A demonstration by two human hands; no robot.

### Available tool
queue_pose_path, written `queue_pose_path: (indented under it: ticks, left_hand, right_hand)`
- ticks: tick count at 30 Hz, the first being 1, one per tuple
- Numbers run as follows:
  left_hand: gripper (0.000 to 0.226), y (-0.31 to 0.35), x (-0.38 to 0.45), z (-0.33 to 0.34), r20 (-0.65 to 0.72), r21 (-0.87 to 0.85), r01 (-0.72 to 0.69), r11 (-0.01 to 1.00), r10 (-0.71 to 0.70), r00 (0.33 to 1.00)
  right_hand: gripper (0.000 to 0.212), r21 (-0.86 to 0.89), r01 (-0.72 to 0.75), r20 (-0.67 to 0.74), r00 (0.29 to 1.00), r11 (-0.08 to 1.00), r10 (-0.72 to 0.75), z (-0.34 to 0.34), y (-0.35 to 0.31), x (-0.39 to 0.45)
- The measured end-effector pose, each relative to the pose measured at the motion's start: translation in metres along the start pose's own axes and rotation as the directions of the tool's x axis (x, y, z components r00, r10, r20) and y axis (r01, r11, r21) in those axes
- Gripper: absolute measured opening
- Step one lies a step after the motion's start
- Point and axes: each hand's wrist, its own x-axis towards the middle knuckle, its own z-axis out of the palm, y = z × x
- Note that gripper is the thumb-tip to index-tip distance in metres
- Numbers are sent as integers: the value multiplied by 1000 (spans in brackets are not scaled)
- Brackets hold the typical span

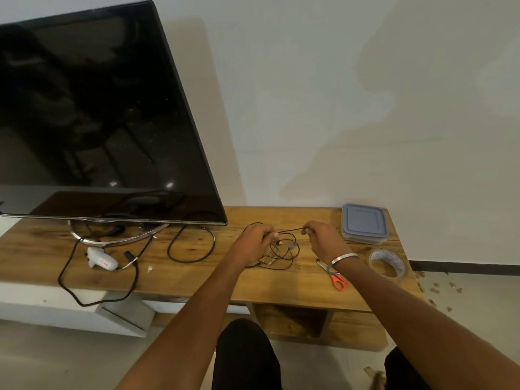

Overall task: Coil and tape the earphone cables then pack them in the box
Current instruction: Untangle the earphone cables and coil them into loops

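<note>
While both hands worked above the wooden bench [197,280], the earphone cable [281,253] was far from tidy — a short run of it was stretched taut between the left hand [253,240] and the right hand [323,239], and the rest hung and sprawled in loose, overlapping loops on the wood just beneath them. The left hand's fingers were clenched around one end of that stretch, seemingly with a few turns gathered in the fist, though how many could not be made out; the right hand's fingertips were pinched on the other end. The likeliest trouble seemed to lie in the slack below: the loops crossed one another, and a small yellow bit and a grey inline piece sat among them, so drawing more cable up could have cinched a crossing into a knot. Pulling too hard might also have strained the thin wire. A thicker black cord [191,246] lay looped near the left, close enough to be snagged or mistaken for the earphones. The tape roll [387,263] and the orange-handled scissors [336,277] sat by the right forearm — reaching for either would have meant letting go with one hand, and an unsecured coil could have sprung open. The box [365,223] stood to the right with its lid on, yet to be opened.
</note>
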Motion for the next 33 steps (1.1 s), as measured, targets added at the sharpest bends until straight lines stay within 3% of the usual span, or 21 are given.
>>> queue_pose_path:
  ticks: [5,8,11,14,19,26,29,33]
  left_hand:
    - [18,9,5,7,15,-35,-37,999,38,999]
    - [20,21,6,8,32,-14,-79,997,80,996]
    - [24,23,7,6,25,-5,-76,997,76,997]
    - [19,16,7,3,24,-3,-53,999,53,998]
    - [22,9,9,-2,17,-15,-31,999,31,999]
    - [26,18,7,-7,-7,24,-11,1000,11,1000]
    - [26,20,7,-6,-15,30,-15,999,16,1000]
    - [24,27,8,-1,-10,40,-37,998,38,999]
  right_hand:
    - [31,128,43,108,993,991,-58,4,-11,-5]
    - [27,95,125,151,979,988,-139,9,-24,-2]
    - [24,25,114,166,979,993,-116,9,-30,3]
    - [28,-78,120,125,986,990,-110,5,-25,4]
    - [25,-68,56,0,998,996,-56,-5,-8,3]
    - [24,-76,-139,-108,986,987,131,-12,9,1]
    - [25,-14,-183,-77,980,983,181,-11,11,0]
    - [32,86,-58,28,998,995,56,-6,-2,-2]
